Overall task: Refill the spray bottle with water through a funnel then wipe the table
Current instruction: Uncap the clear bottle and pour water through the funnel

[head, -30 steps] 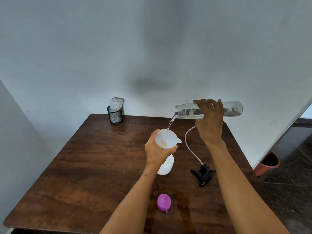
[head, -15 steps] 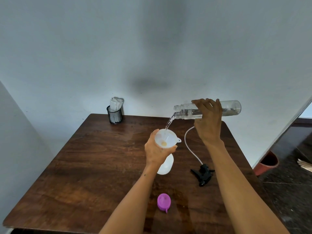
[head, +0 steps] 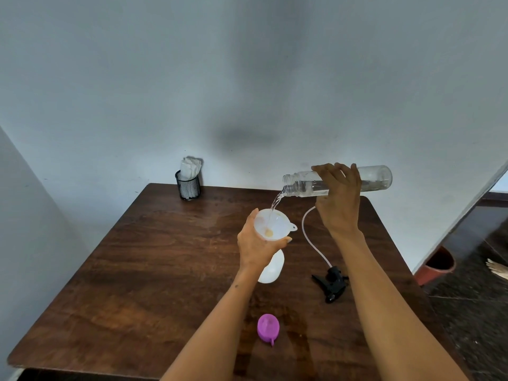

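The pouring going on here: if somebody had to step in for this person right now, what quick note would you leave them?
Left hand: grips the white funnel seated in the white spray bottle, which stands on the table.
Right hand: holds the clear water bottle nearly level, water streaming into the funnel.
On the table: black spray head with tube right of the spray bottle; purple cap near the front; tissues in a mesh cup at the back.
Done: both bottles opened, pouring under way.
Left: finish pouring, remove the funnel, screw the spray head on, wipe the table.
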